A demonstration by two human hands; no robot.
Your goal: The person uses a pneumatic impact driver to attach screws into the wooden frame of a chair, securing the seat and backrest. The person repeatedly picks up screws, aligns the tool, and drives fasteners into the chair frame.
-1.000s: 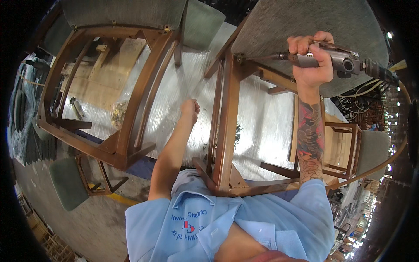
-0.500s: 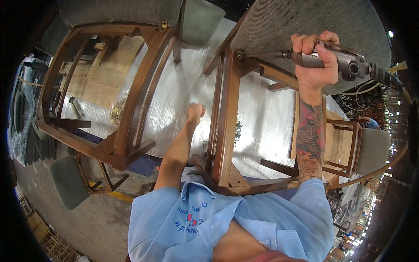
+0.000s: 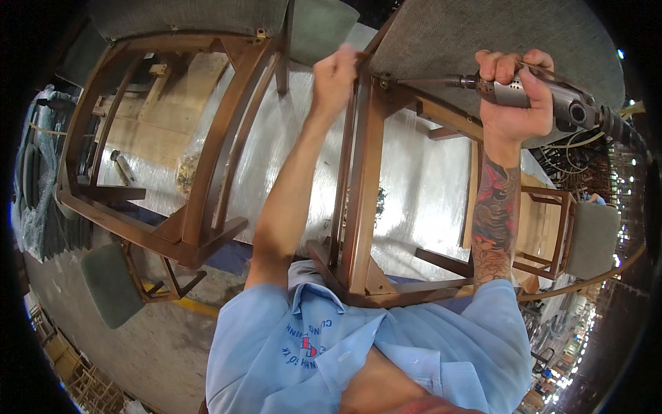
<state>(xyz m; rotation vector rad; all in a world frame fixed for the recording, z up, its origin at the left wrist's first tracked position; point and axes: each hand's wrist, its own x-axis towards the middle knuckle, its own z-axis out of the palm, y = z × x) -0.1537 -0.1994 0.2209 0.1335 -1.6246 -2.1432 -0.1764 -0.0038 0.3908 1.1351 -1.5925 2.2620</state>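
Wooden chair frame (image 3: 362, 186): left hand (image 3: 336, 77) grips top, right hand (image 3: 514, 96) holds drill (image 3: 545, 96).

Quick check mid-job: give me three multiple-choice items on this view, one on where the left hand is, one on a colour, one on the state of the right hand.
1. Where is the left hand?
A. At the top corner of the wooden chair frame, under the grey seat cushion
B. Flat on the shiny tabletop
C. On the power tool

2. What colour is the person's shirt?
A. Dark green
B. Light blue
C. White

3. What state is the right hand in?
A. Open and empty
B. Resting on a chair leg
C. Closed around the power tool

Answers: 1 A, the fist sits at the frame's upper corner. 2 B, the collar and sleeves are light blue. 3 C, the fingers wrap the tool's body, its bit pointing at the frame.
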